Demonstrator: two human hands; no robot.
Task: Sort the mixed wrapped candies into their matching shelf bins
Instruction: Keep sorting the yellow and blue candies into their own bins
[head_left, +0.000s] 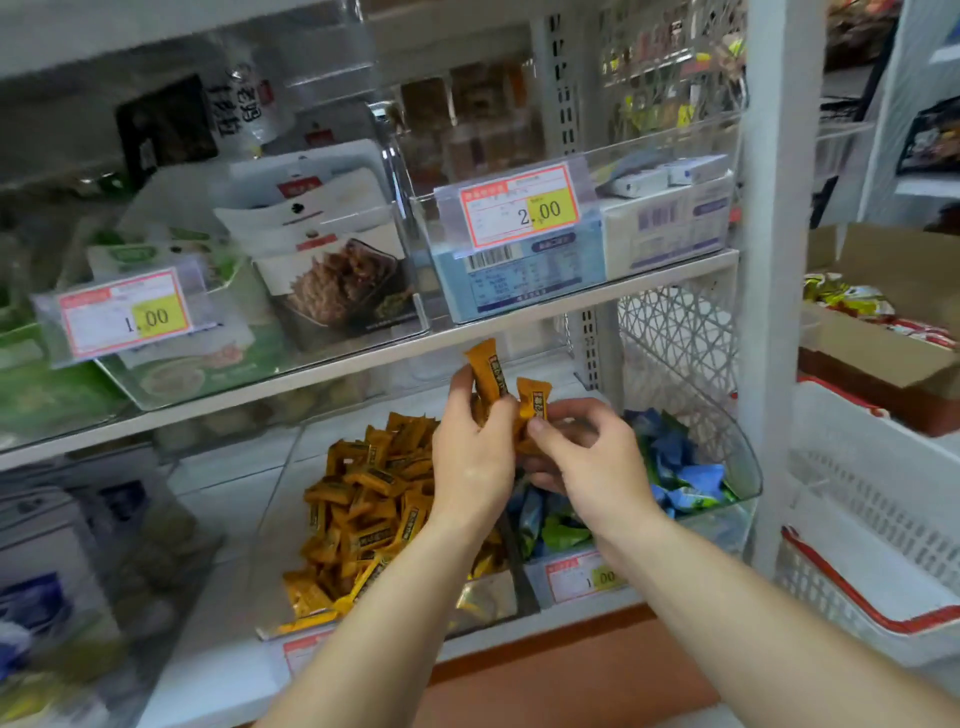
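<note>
Setting: shop shelving filling the frame; upper shelf (519, 332) running across at 12 o'clock, white basket (857, 571) sitting at 3 o'clock.
Bins: orange bin (483, 603) lying at 7 o'clock of the hands, blue-green bin (727, 436) at 4 o'clock, the two touching side by side.
Left hand (472, 457): gripping a tall orange candy (485, 371), more orange wrappers showing in the fist.
Right hand (587, 457): pinching a second orange candy (532, 397) between thumb and fingertips, just beside the left hand.
Candy location: both held pieces hanging above the divider between the bins.
Done: orange pile (363, 499) looking all one colour.
Left: held pieces probably going to the orange bin; blue and green candies (685, 478) showing no strays, but the hands are hiding part of that bin.
</note>
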